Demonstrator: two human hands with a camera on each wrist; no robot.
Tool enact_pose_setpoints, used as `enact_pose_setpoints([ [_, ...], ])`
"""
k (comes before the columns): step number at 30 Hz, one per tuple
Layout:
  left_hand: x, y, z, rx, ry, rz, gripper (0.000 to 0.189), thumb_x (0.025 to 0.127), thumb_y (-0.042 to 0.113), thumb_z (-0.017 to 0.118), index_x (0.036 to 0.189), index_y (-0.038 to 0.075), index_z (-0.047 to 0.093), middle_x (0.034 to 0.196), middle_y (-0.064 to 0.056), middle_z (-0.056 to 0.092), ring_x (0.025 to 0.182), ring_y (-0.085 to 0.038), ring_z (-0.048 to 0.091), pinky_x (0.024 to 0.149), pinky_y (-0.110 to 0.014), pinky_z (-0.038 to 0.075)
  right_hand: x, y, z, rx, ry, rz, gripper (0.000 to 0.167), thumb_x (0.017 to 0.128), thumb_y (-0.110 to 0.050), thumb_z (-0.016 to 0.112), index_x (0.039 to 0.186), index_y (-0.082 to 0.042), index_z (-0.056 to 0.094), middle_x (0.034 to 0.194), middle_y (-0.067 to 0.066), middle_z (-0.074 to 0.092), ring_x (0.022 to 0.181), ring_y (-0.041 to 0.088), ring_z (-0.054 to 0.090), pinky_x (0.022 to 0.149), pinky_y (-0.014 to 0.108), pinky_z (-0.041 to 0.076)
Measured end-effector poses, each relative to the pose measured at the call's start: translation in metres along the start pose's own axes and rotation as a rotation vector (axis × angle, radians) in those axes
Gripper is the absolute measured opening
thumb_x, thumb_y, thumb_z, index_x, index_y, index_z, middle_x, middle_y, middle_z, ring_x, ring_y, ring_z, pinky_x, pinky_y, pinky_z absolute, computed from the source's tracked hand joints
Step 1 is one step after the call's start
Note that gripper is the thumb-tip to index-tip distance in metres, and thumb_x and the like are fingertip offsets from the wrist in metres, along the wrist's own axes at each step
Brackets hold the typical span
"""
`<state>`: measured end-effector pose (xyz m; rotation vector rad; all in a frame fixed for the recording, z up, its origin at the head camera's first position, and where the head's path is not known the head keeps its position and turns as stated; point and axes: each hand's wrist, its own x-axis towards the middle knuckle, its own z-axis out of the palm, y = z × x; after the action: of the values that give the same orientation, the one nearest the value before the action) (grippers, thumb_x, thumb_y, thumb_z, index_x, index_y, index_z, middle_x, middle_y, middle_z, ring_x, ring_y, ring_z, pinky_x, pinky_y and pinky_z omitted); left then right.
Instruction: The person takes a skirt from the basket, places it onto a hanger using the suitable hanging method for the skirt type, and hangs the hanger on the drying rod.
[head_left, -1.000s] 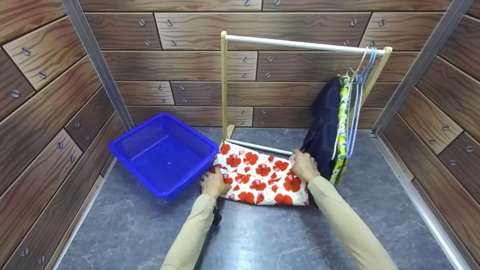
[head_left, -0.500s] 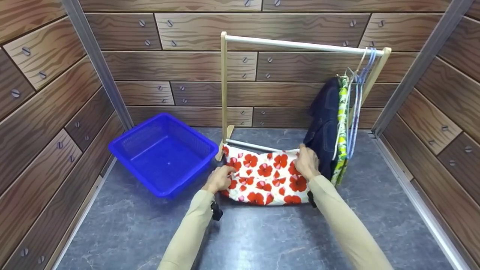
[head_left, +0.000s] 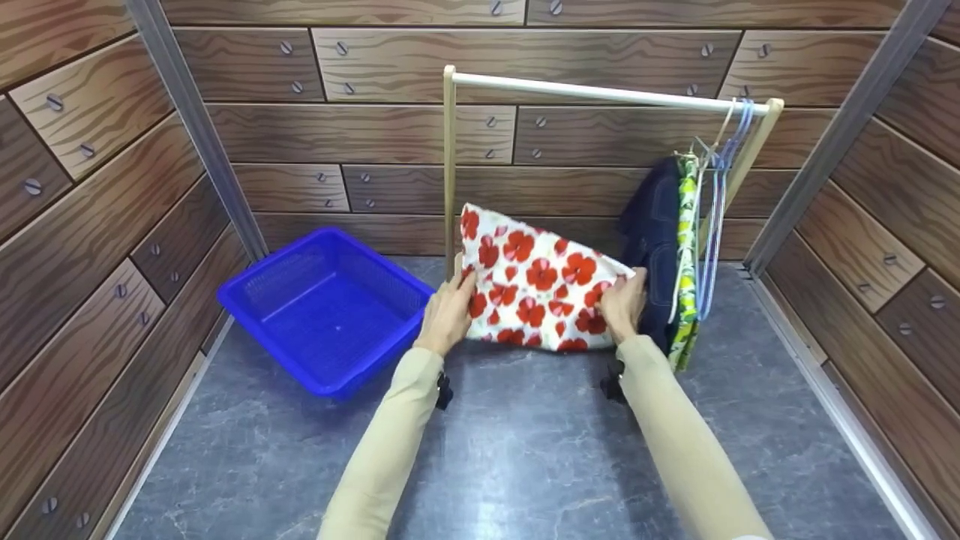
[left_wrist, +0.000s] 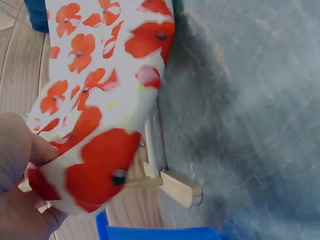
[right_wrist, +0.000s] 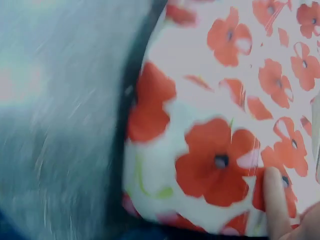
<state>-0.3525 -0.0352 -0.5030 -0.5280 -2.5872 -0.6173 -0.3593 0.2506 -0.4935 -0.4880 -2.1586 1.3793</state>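
Note:
A folded white cloth with red flowers [head_left: 541,274] is held up off the floor in front of the rack, its upper left corner higher than its right. My left hand [head_left: 448,308] grips its left edge; in the left wrist view the thumb lies on the cloth [left_wrist: 82,82] and the other fingers are behind it. At the right edge my right hand [head_left: 622,306] holds the cloth, and one finger [right_wrist: 275,197] lies across its face in the right wrist view. The rest of that hand is mostly out of that view.
Behind the cloth stands a clothes rack with a metal rail [head_left: 600,92]. Dark denim clothing [head_left: 651,240], a yellow-green patterned cloth [head_left: 686,259] and blue hangers [head_left: 718,225] hang at its right end. A blue plastic basket [head_left: 322,386] sits on the floor at left.
Both hands have raised the flowered cloth from the floor and tilted it up toward the rack. My left hand has moved up from the cloth's lower left side and grips its left edge.

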Motion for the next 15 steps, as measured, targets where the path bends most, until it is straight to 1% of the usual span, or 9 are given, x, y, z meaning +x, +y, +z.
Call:
enact_pose_setpoints([
  [1,0.003,0.001,0.001,0.010,-0.013,-0.019,0.057,0.086,0.000,0.064,0.141,0.008,0.049,0.150,-0.014,0.045,0.108,-0.044,0.060,0.085,-0.055,0.052,0.002,-0.001,0.002,0.047,0.017,0.013,0.025,0.103,-0.008,0.032,0.124,0.002,0.041,0.110,0.028,0.058,0.088,0.041,0.063,0.059,0.031,0.057],
  [2,0.006,0.002,0.003,0.020,-0.039,-0.044,0.060,0.087,0.002,0.063,0.144,0.008,0.044,0.155,-0.013,0.037,0.111,-0.043,0.058,0.088,-0.055,0.051,0.003,-0.002,0.005,0.086,0.031,0.026,0.024,0.103,-0.008,0.033,0.124,0.001,0.041,0.111,0.027,0.057,0.085,0.040,0.064,0.054,0.028,0.056],
  [3,0.007,0.003,0.004,0.021,-0.070,-0.070,0.064,0.087,0.002,0.062,0.147,0.007,0.039,0.159,-0.012,0.029,0.116,-0.042,0.055,0.091,-0.054,0.050,0.004,-0.003,0.007,0.124,0.044,0.036,0.024,0.103,-0.008,0.033,0.124,0.001,0.041,0.112,0.026,0.057,0.086,0.040,0.064,0.053,0.025,0.056],
  [4,0.007,0.003,0.007,0.026,-0.102,-0.098,0.069,0.087,0.003,0.061,0.150,0.008,0.035,0.163,-0.013,0.021,0.122,-0.042,0.051,0.095,-0.054,0.048,0.005,-0.004,0.010,0.155,0.056,0.043,0.024,0.103,-0.007,0.034,0.125,0.000,0.041,0.113,0.026,0.057,0.086,0.040,0.065,0.053,0.024,0.056],
  [7,0.002,0.005,0.016,0.049,-0.171,-0.156,0.076,0.087,0.006,0.061,0.154,0.012,0.026,0.164,-0.016,0.009,0.139,-0.041,0.035,0.105,-0.055,0.042,0.006,-0.005,0.016,0.219,0.068,0.075,0.024,0.103,-0.005,0.036,0.125,0.000,0.042,0.116,0.025,0.056,0.090,0.041,0.066,0.057,0.028,0.059],
  [9,-0.004,0.005,0.022,0.057,-0.192,-0.179,0.077,0.086,0.005,0.062,0.154,0.014,0.028,0.163,-0.020,0.009,0.145,-0.042,0.025,0.109,-0.056,0.037,0.007,-0.006,0.020,0.247,0.062,0.102,0.022,0.103,-0.004,0.037,0.123,-0.001,0.042,0.116,0.024,0.056,0.089,0.038,0.066,0.058,0.030,0.060],
  [11,-0.010,0.004,0.029,0.069,-0.204,-0.172,0.071,0.086,0.005,0.062,0.151,0.013,0.034,0.161,-0.024,0.015,0.146,-0.043,0.022,0.111,-0.058,0.034,0.008,-0.006,0.021,0.280,0.061,0.134,0.018,0.102,-0.003,0.037,0.120,-0.001,0.042,0.115,0.024,0.055,0.084,0.033,0.066,0.056,0.029,0.059],
  [13,-0.016,0.003,0.035,0.071,-0.247,-0.162,0.067,0.086,0.007,0.062,0.148,0.011,0.038,0.158,-0.027,0.020,0.146,-0.045,0.022,0.112,-0.059,0.032,0.010,-0.005,0.021,0.298,0.053,0.164,0.016,0.103,-0.003,0.035,0.118,-0.001,0.042,0.116,0.024,0.053,0.079,0.027,0.064,0.052,0.027,0.057],
  [15,-0.022,0.002,0.039,0.064,-0.312,-0.148,0.063,0.085,0.008,0.063,0.145,0.008,0.042,0.154,-0.028,0.026,0.144,-0.046,0.025,0.111,-0.060,0.033,0.012,-0.005,0.020,0.302,0.035,0.186,0.017,0.104,-0.004,0.034,0.118,-0.002,0.042,0.118,0.024,0.052,0.076,0.027,0.065,0.050,0.027,0.057],
])
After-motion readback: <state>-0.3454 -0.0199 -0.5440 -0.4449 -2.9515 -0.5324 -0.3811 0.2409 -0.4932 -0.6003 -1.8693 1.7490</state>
